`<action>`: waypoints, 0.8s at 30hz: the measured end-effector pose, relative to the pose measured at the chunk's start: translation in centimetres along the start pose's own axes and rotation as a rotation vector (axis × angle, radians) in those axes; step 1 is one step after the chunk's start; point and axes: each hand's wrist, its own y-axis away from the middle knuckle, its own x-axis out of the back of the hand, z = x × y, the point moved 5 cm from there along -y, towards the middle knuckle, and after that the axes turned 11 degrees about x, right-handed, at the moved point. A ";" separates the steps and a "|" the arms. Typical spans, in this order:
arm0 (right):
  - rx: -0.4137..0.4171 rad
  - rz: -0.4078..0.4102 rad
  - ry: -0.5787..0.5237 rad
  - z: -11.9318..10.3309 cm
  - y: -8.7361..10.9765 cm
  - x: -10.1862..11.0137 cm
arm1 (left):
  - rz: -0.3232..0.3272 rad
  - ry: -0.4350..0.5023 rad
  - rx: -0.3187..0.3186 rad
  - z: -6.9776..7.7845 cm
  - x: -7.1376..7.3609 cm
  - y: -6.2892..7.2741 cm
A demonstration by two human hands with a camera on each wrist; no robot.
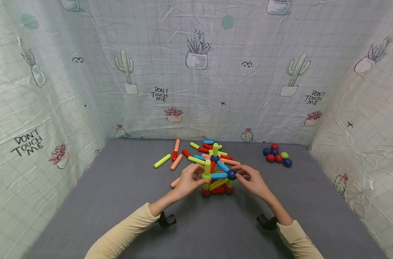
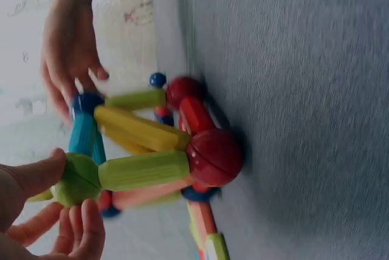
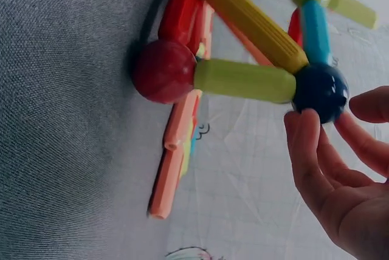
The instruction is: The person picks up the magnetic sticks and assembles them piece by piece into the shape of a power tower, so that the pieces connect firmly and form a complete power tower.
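Note:
A small frame of magnetic rods and balls stands on the grey table, with red balls [image 2: 214, 158] at its base. My left hand [image 1: 188, 181] pinches the light green ball [image 2: 76, 179] at an upper corner, thumb on one side and fingers on the other. At the neighbouring corner my right hand [image 1: 252, 181] holds the dark blue ball [image 3: 321, 92] by its fingertips. A light blue rod [image 1: 219, 176] joins these two balls. Below it, a yellow rod [image 3: 255, 23] slants across that side. A green rod [image 1: 207, 166] rises upright from the green ball.
Loose rods in green [image 1: 162, 160], salmon [image 1: 176, 162] and red lie left of and behind the frame. At the back right is a cluster of several balls [image 1: 278, 158] in red, blue and green. A patterned curtain [image 1: 215, 90] encloses the back and sides.

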 end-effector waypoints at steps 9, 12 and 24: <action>0.005 -0.125 -0.208 -1.4 0.7 -0.9 | -0.171 0.184 0.120 -2.7 1.3 -4.1; 0.000 -0.147 -0.231 -1.9 0.8 -1.7 | -0.253 0.252 0.131 -2.5 1.5 -5.1; 0.066 -0.069 -0.149 -4.0 0.6 -1.9 | -0.024 0.001 0.187 -8.8 3.1 -8.8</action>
